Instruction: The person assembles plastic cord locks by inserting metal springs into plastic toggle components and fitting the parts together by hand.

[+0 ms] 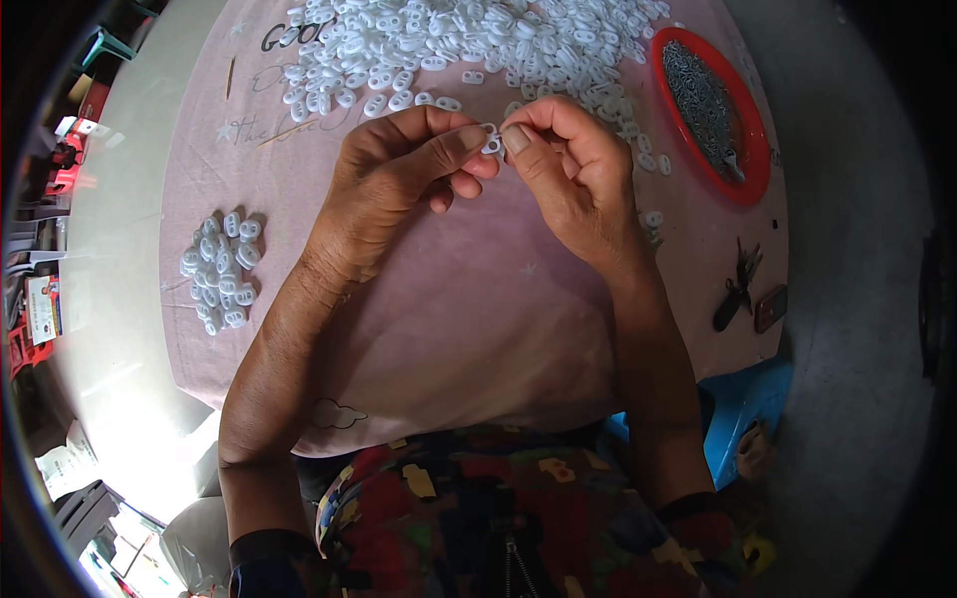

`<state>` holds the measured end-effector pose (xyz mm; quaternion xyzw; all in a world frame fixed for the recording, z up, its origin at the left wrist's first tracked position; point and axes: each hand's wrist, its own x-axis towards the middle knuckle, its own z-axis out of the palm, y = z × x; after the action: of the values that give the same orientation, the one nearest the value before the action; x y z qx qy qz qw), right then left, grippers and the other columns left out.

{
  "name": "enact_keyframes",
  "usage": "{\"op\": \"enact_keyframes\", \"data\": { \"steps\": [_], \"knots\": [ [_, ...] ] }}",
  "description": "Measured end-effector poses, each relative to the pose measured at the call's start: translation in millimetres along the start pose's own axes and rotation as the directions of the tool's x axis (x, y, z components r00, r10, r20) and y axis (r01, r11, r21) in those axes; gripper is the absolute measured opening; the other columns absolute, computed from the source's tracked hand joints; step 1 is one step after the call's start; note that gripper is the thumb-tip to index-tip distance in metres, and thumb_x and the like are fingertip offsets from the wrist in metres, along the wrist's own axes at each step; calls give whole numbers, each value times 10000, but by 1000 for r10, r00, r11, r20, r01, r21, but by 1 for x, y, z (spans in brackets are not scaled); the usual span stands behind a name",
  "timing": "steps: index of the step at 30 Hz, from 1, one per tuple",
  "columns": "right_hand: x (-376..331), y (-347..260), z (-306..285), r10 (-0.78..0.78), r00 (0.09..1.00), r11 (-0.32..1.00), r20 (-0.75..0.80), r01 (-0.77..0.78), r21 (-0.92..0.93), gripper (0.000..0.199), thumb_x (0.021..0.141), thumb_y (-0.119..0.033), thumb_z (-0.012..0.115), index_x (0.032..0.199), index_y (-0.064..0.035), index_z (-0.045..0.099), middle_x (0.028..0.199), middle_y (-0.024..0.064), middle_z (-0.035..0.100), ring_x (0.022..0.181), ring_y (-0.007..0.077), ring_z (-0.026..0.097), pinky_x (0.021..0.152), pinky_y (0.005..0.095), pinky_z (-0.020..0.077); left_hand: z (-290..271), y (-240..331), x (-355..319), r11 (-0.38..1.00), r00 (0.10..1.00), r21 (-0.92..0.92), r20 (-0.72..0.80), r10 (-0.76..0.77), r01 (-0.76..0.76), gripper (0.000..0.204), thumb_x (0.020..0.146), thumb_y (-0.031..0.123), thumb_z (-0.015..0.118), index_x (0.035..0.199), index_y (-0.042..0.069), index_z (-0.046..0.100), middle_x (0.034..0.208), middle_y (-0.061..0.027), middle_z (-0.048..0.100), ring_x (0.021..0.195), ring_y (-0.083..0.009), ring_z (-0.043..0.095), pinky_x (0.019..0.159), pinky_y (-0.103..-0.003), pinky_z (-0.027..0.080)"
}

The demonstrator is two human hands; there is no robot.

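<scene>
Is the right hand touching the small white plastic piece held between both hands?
Touching. The head view shows the right hand pinching the small white plastic piece with thumb and forefinger.

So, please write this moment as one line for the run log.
left hand: pinches small white plastic piece | right hand: pinches same piece | big white pile behind | red tray right

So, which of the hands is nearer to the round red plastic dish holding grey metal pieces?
The right hand. It is just left of the round red plastic dish, beside the rim. The left hand is farther left, beyond the right one.
</scene>
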<state>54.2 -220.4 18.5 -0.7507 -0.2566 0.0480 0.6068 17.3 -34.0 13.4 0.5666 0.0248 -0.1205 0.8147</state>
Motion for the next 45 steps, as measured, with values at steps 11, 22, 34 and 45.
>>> {"op": "enact_keyframes", "data": {
  "steps": [11,22,34,45],
  "knots": [
    [0,3,-2,-30,999,994,43,34,-103,94,923,-64,595,937,29,605,824,0,580,759,24,506,644,171,417,-5,1,3,981,999,194,26,19,-23,203,883,197,669,1000,31,653,810,-8,657,688,-45,563,604,-186,432],
    [3,16,-16,-112,989,677,96,147,-722,232,797,-138,712,993,-31,651,830,99,665,722,192,644,669,290,502,-19,12,3,997,993,-75,-117,-19,11,166,880,163,657,1002,52,639,810,-6,644,686,-58,574,597,-186,424],
    [4,1,-19,173,980,978,96,-159,-137,255,955,-157,526,1139,-28,648,855,22,649,703,51,520,599,204,412,-10,11,1,999,996,0,-87,-38,38,159,869,194,641,957,63,622,739,13,603,634,-53,544,552,-192,399],
    [8,-9,-17,331,940,902,77,-340,267,280,943,-152,542,1156,9,626,824,51,615,664,29,474,511,169,328,-8,7,0,998,998,5,-27,-61,61,233,872,191,683,1036,29,651,847,-35,683,679,-61,608,556,-187,420]
  ]
}}
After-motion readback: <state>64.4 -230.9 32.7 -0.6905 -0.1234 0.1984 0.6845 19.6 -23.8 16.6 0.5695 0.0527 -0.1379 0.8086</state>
